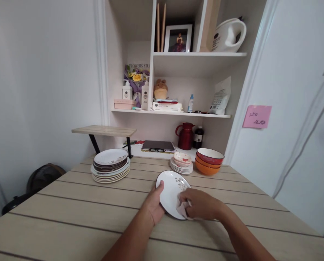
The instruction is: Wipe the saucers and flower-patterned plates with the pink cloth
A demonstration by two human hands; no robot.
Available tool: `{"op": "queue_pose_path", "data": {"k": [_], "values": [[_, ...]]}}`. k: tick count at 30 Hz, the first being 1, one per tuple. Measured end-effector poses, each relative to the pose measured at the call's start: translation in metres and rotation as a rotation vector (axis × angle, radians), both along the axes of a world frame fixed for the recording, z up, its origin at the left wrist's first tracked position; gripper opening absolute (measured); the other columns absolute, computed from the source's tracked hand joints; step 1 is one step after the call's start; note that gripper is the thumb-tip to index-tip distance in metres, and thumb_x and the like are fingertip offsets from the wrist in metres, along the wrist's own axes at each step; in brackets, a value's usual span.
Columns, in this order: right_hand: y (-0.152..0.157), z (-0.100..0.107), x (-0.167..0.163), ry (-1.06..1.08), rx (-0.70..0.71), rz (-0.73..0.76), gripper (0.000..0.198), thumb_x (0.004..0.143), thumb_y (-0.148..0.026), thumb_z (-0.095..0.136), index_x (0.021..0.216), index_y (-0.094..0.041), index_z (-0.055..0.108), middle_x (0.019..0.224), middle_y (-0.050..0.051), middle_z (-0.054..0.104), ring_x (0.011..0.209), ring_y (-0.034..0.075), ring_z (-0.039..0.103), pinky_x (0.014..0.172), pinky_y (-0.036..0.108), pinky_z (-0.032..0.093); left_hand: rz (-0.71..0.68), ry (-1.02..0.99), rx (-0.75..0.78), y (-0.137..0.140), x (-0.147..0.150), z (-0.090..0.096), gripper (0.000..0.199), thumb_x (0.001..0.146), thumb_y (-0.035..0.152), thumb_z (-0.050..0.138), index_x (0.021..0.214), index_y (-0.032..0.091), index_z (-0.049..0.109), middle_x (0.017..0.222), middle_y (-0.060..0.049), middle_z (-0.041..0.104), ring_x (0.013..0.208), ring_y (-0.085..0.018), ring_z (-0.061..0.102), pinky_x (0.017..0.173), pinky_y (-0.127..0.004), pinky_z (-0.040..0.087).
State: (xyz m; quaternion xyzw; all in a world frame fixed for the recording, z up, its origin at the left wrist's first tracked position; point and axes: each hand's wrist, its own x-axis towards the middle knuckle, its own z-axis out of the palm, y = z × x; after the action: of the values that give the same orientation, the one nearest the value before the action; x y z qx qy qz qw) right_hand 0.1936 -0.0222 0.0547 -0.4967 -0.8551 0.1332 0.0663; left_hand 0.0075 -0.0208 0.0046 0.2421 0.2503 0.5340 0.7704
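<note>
A white plate (169,191) with a dark rim and a printed floral pattern is tilted toward me above the front middle of the table. My left hand (154,203) grips its left edge, thumb over the face and the other fingers behind. Bunched in my right hand (201,203) is a pale cloth or tissue (182,207), pressed against the plate's lower right face. My right fingers are curled round it and partly hidden.
Stacked plates (110,166) stand at the left by a small raised shelf (104,130). Behind my plate are small dishes on saucers (182,164), beside stacked red and orange bowls (209,161). A red jug (185,136) and a laptop (158,145) sit at the back of the wooden table (77,206).
</note>
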Motion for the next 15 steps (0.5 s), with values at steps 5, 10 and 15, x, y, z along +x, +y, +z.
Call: {"op": "queue_pose_path", "data": {"k": [5, 10, 15], "values": [[-0.007, -0.002, -0.022, 0.191, 0.052, 0.266, 0.015, 0.064, -0.015, 0.058, 0.077, -0.022, 0.060, 0.084, 0.001, 0.061, 0.082, 0.018, 0.052, 0.073, 0.028, 0.039, -0.201, -0.046, 0.070, 0.001, -0.003, 0.003, 0.072, 0.088, 0.065, 0.039, 0.131, 0.009, 0.053, 0.122, -0.020, 0.065, 0.117, -0.031, 0.059, 0.106, -0.044, 0.036], [-0.004, -0.014, -0.042, 0.405, 0.121, 0.242, 0.026, 0.069, -0.013, 0.054, 0.091, -0.022, 0.063, 0.095, 0.003, 0.058, 0.091, 0.019, 0.054, 0.082, 0.030, 0.041, -0.248, -0.072, 0.130, 0.005, -0.005, 0.000, 0.086, 0.083, 0.075, 0.026, 0.128, 0.009, 0.057, 0.118, -0.019, 0.067, 0.119, -0.031, 0.058, 0.108, -0.044, 0.034], [0.002, -0.022, -0.060, 0.419, 0.256, 0.045, 0.026, 0.078, -0.016, 0.050, 0.099, -0.025, 0.063, 0.098, 0.004, 0.057, 0.091, 0.020, 0.054, 0.081, 0.030, 0.040, -0.222, -0.057, 0.120, 0.003, -0.003, 0.001, 0.086, 0.080, 0.078, 0.028, 0.130, 0.013, 0.055, 0.120, -0.017, 0.067, 0.119, -0.029, 0.058, 0.105, -0.042, 0.038]]}}
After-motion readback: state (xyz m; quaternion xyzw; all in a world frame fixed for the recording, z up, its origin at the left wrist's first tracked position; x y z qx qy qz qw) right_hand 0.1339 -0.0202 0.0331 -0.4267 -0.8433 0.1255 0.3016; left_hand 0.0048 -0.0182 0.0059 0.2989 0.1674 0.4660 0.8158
